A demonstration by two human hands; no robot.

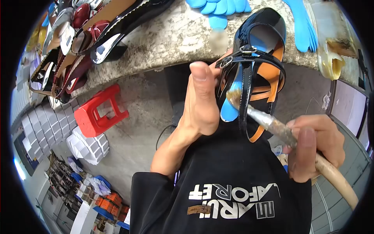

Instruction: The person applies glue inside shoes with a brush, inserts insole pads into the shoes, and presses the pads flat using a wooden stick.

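Note:
A black patent strap shoe (260,19) with buckles and tan lining is held at the worktable's near edge. My left hand (203,97) grips its left side; the thumb points up, while the other fingers are mostly hidden behind the shoe. Inside lies a blue insole piece (230,110), its rounded heel end showing between the straps. My right hand (317,142) is closed around a brush (272,124) with a worn metal ferrule and a pale handle. Yellowish bristles reach through the straps and appear to touch the blue piece.
Blue insole pieces (226,7) and another blue stack (302,27) lie on the stained worktable (156,45). A glue-crusted container (331,58) stands at right. Dark red and black shoes (74,58) crowd the left. A red stool (101,111) and white boxes (50,121) are below.

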